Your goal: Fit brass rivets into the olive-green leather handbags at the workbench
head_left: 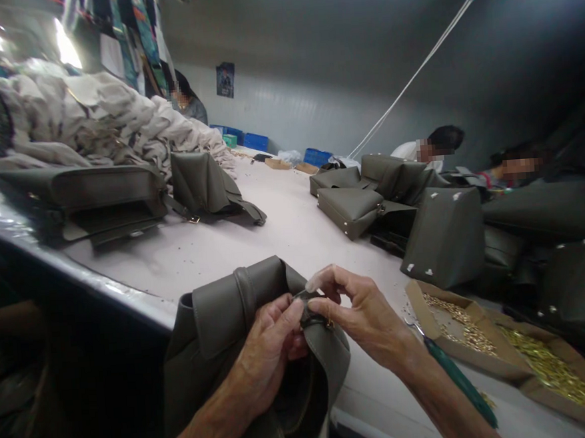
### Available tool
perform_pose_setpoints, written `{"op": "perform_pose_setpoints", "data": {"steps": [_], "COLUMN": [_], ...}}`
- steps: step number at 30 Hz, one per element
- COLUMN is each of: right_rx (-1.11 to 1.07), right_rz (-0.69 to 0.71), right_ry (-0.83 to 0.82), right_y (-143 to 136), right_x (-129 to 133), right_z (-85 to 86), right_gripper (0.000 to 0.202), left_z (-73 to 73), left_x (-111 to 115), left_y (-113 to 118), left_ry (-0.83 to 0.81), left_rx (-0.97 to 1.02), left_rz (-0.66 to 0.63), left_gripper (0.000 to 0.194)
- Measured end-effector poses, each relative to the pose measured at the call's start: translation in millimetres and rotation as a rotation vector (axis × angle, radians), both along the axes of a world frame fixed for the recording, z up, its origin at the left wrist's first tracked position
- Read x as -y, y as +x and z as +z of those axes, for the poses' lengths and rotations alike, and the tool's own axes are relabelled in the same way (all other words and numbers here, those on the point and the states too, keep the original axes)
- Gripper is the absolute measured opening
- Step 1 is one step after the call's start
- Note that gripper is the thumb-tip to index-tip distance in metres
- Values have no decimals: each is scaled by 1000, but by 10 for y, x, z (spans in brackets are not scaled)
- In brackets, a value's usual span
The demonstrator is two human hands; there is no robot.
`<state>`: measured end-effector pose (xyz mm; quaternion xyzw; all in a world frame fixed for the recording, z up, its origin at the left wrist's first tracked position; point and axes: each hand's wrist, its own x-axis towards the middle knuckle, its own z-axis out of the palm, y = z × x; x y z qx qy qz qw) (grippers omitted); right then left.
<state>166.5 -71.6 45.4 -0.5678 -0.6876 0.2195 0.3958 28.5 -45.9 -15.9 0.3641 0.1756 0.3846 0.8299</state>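
A dark olive-grey handbag (223,310) stands at the table's near edge, its opening turned toward me. My left hand (275,337) grips the upper edge of the bag near a small strap end, thumb on top. Just opposite, my right hand (356,301) pinches at the same spot with thumb and forefinger. A small metal ring or buckle shows beneath the right fingers. What exactly lies between those fingertips is too small and covered to make out.
Cardboard trays hold small gold metal parts (460,324) and yellowish ones (553,367). Beside them lies a green-handled tool (458,374). More bags (444,235) crowd the right; others (105,199) sit left, before piled pale cloth (99,112). Several people work farther back.
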Motion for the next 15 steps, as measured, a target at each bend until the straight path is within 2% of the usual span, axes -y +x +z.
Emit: {"op": "perform_pose_setpoints", "data": {"steps": [4,10,12,15], "right_rx": [-34,-95,-118,-133], "right_rz": [17,-168,-149,-46], "right_ry": [87,95,67,36], "right_y": [-30,-72,-44,45], "right_x": [18,31,52,96], "right_z": [-43,-176,-173,-110], "right_gripper": [14,24,21,17], "left_z": [8,19,22,27], "left_x": [2,23,29,34], "left_y": [5,7,6,2], "left_ry": [8,3,11,45], "left_rx": [-8,2,0,6], "left_rz": [33,53,47,18], "left_gripper": [32,30,28,25]}}
